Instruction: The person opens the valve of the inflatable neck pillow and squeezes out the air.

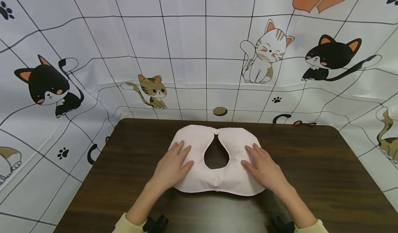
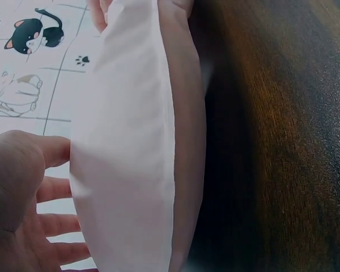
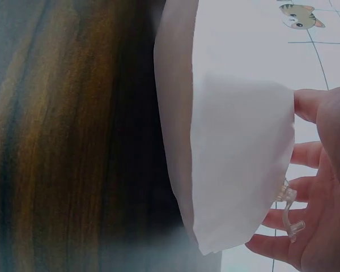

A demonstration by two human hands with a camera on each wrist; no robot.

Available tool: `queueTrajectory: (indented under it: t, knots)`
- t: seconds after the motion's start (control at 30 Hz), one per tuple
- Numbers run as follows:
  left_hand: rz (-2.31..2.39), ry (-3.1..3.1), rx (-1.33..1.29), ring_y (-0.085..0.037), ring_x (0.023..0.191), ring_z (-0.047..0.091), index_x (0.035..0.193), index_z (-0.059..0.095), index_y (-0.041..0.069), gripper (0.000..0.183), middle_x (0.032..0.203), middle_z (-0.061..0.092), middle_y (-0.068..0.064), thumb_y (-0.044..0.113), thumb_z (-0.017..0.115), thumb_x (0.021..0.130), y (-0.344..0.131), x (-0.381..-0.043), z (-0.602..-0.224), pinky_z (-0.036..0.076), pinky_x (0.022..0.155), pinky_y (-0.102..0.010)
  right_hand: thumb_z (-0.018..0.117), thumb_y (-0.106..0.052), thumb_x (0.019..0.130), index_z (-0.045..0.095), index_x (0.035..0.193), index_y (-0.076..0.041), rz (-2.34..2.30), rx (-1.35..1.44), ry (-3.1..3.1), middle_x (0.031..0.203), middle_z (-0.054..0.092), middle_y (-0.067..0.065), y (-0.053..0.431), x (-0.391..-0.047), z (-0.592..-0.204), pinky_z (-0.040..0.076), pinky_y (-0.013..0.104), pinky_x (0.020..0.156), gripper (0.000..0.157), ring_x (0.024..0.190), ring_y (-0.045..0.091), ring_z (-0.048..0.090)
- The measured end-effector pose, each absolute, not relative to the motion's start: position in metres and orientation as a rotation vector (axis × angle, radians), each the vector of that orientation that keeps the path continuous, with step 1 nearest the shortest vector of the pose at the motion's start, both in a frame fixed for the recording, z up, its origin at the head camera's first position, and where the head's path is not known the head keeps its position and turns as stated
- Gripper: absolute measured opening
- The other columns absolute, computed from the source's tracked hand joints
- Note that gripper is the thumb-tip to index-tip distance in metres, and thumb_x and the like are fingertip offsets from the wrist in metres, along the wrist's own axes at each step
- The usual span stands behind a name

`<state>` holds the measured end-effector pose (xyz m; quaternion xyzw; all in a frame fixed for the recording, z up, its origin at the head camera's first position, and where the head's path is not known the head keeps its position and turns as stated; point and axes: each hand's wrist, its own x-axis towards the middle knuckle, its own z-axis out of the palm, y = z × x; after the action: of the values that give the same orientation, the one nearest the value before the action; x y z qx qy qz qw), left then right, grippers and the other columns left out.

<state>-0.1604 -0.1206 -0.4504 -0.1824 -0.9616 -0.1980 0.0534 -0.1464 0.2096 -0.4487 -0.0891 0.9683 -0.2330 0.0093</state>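
Note:
A pale pink, puffed-up inflatable neck pillow point(image 1: 216, 180) lies flat on the dark wooden table point(image 1: 311, 164). Its teardrop hole is in the middle, and the narrow slit of that hole points to the far side. My left hand point(image 1: 171, 166) rests on the pillow's left lobe with the fingers spread. On the right lobe rests my right hand point(image 1: 265, 169), its fingers also extended. The right wrist view shows a clear plastic valve point(image 3: 289, 195) with a small cap on the pillow's side near my right fingers point(image 3: 305, 153).
Behind the table hangs a white sheet point(image 1: 186, 36) with black grid lines and printed cats, and it continues along both sides. The table's far edge point(image 1: 149, 119) runs just beyond the pillow. Dark straps point(image 1: 157, 223) sit at the wrists.

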Motion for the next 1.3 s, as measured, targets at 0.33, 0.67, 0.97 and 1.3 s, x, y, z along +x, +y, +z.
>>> queueTrajectory:
  t: [0.33, 0.67, 0.97, 1.3]
  knots:
    - [-0.592, -2.936, -0.54, -0.042, 0.146, 0.037, 0.144, 0.06, 0.007, 0.053, 0.155, 0.046, -0.021, 0.031, 0.07, 0.098, -0.122, -0.158, -0.452, 0.04, 0.107, -0.062, 0.061, -0.038, 0.102, 0.049, 0.152, -0.008, -0.707, -0.272, 3.021, 0.159, 0.036, 0.025, 0.207, -0.145, -0.45, 0.041, 0.074, 0.094, 0.059, 0.145, 0.046, 0.035]
    - [-0.588, -2.94, -0.541, -0.042, 0.146, 0.037, 0.144, 0.06, 0.007, 0.053, 0.155, 0.045, -0.021, 0.032, 0.069, 0.098, -0.124, -0.158, -0.451, 0.043, 0.104, -0.063, 0.06, -0.036, 0.103, 0.049, 0.152, -0.007, -0.706, -0.261, 3.015, 0.159, 0.036, 0.025, 0.207, -0.143, -0.447, 0.041, 0.076, 0.092, 0.057, 0.142, 0.048, 0.038]
    - [-0.604, -2.927, -0.547, -0.043, 0.146, 0.037, 0.145, 0.059, 0.007, 0.054, 0.155, 0.045, -0.022, 0.032, 0.068, 0.098, -0.125, -0.154, -0.44, 0.043, 0.104, -0.064, 0.058, -0.04, 0.104, 0.047, 0.153, -0.009, -0.695, -0.245, 3.036, 0.162, 0.033, 0.024, 0.208, -0.138, -0.439, 0.04, 0.078, 0.091, 0.06, 0.143, 0.048, 0.037]
    - [-0.585, -2.868, -0.599, -0.04, 0.146, 0.037, 0.144, 0.06, 0.009, 0.052, 0.155, 0.046, -0.019, 0.031, 0.07, 0.097, -0.121, -0.137, -0.426, 0.042, 0.107, -0.061, 0.058, -0.044, 0.104, 0.048, 0.153, -0.012, -0.672, -0.351, 3.14, 0.163, 0.032, 0.02, 0.208, -0.115, -0.424, 0.047, 0.07, 0.087, 0.06, 0.146, 0.041, 0.032]
